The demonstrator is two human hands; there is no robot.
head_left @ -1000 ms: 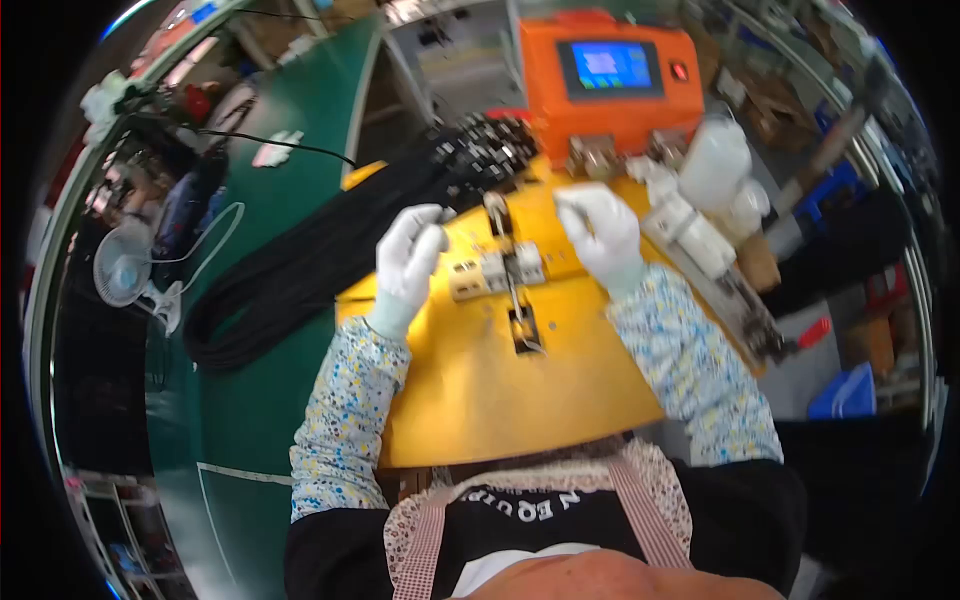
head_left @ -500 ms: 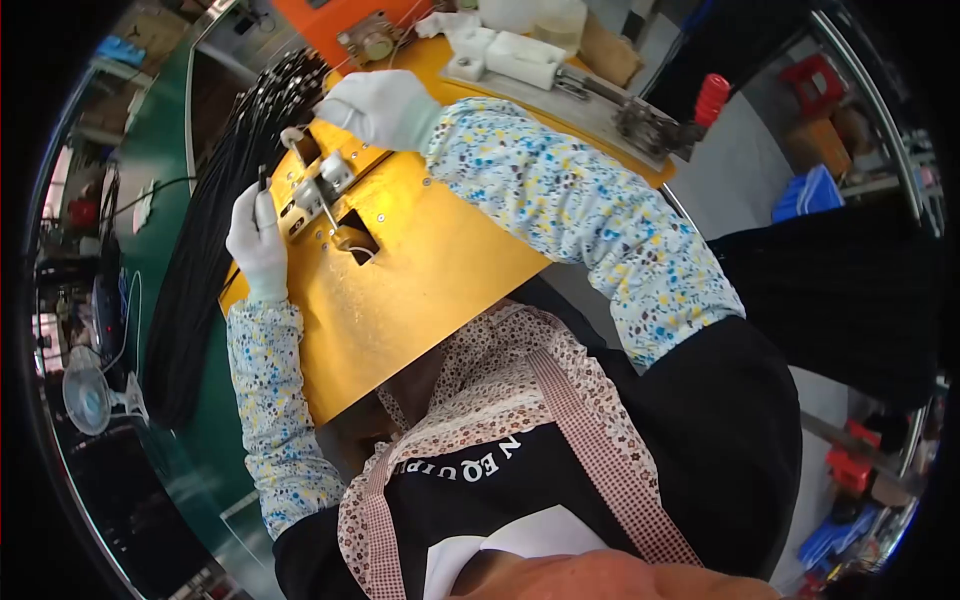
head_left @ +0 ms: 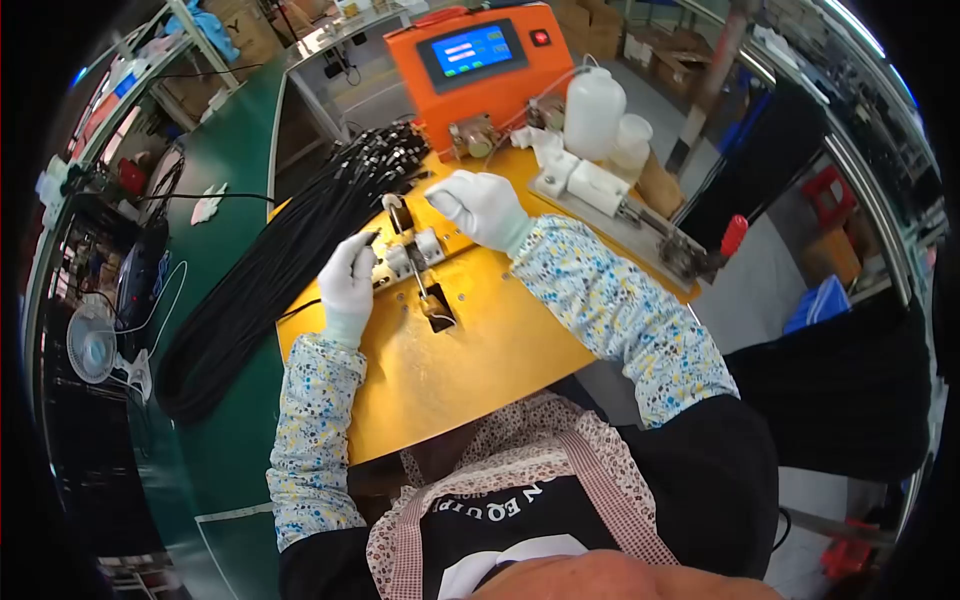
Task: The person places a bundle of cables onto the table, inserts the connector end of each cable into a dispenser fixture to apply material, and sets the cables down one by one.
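My left hand [head_left: 347, 278], in a white glove, is closed at the left side of a small clamp fixture [head_left: 408, 258] of metal and white blocks. A black cable [head_left: 303, 308] runs out by its wrist, and a short black end shows at the fingertips. My right hand [head_left: 480, 208], also gloved, is curled closed above the yellow plate [head_left: 480, 345], just beyond the fixture's right end. Whatever its fingers hold, if anything, is hidden. A round metal roller [head_left: 397, 213] stands between the hands, behind the fixture.
A thick bundle of black cables [head_left: 270, 265] lies left of the plate on the green table [head_left: 225, 470]. Behind stands an orange control box [head_left: 485, 75] with a lit screen. White bottles [head_left: 594, 112] and a red-handled toggle clamp [head_left: 733, 236] are at the right.
The view has tilted up, bringing the orange box's screen into sight. My right hand sits somewhat closer to the fixture; my left hand keeps about the same place beside it.
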